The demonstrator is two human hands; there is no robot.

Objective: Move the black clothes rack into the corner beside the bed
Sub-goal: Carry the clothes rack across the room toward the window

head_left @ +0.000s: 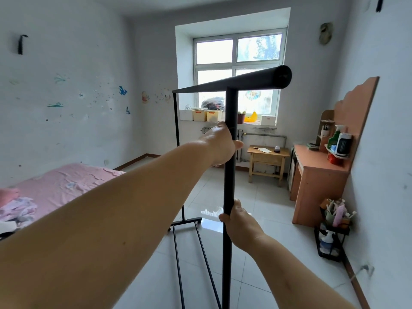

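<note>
Small bedroom, white tiled floor [256, 219], window [238, 70] in the far wall. Bed [66, 184] with pink sheet runs along the left wall; between its far end and the window wall the floor corner looks bare. That is presumably the target corner. Wooden side table [267, 161] under the window toward the right; orange desk [316, 181] against the right wall.

Black clothes rack [229, 175] stands on the open floor mid-room, off the bed's right edge and well short of the corner. Near upright post is directly in front of the camera; top rail runs away toward the far post, and the two low base rails show on the tiles below.

Step in hand (judgement): transport phase, grip established, rack not yet placed.

Left hand [220, 146]: wrapped round the near post high up, just below the top rail; thumb visible on the right side of the post, fingers closed on the far side. Right hand [240, 224]: wrapped round the same post lower down, fingers closed tight, no gap seen.

Whether the base is lifted or resting on the floor: cannot tell.

Next move (judgement): steer the rack forward and leftward, past the bed's far end. Keep the post vertical so the long rail does not swing into the window ledge. Watch the far foot beside the bed's edge.
</note>
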